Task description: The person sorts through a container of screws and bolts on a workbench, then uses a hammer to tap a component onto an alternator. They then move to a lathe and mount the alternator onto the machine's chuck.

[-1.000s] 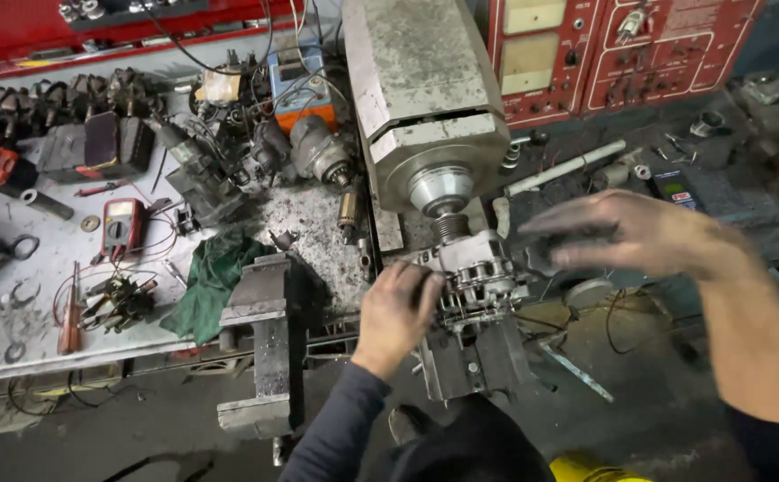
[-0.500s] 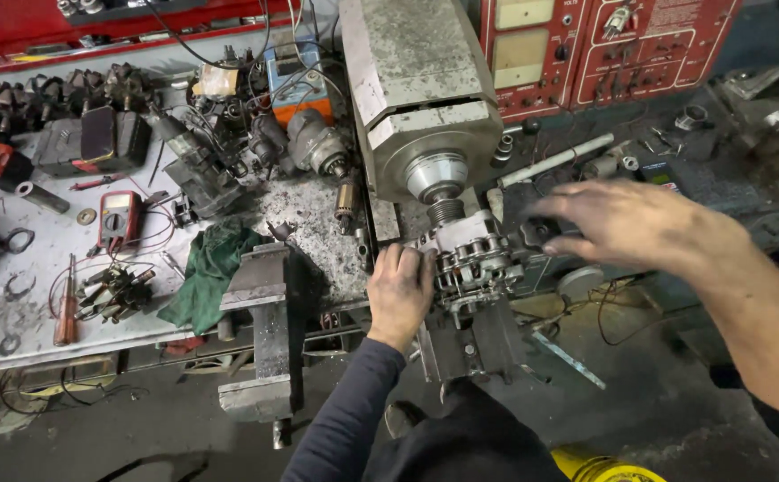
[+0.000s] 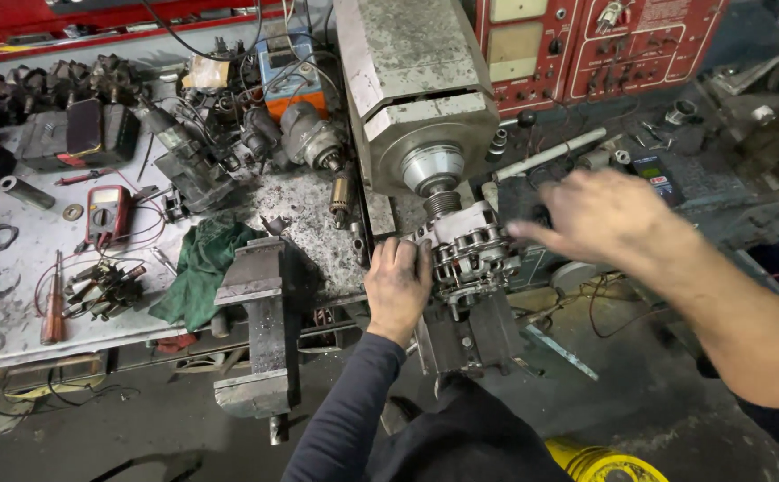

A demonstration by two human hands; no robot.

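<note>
Left hand [image 3: 398, 287] gripping alternator [image 3: 470, 248] under motor [image 3: 416, 98], right hand [image 3: 608, 217] blurred, fingers spread, just beside alternator, counter [image 3: 14, 303] cluttered

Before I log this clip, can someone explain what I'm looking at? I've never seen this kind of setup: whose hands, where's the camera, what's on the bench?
There is one picture, taken by a camera on the person's head, looking down at a cluttered workshop bench. No robot is here, only two bare hands. The left hand, in a dark sleeve, has its grip on a silver alternator clamped below the pulley of a large grey machine. The right hand is blurred; it reaches toward the alternator's far side, and whether it holds anything cannot be told. On the bench lie a red multimeter, a green rag, a heavy vise, a red-handled screwdriver and assorted motor parts. A red control panel stands behind.
</note>
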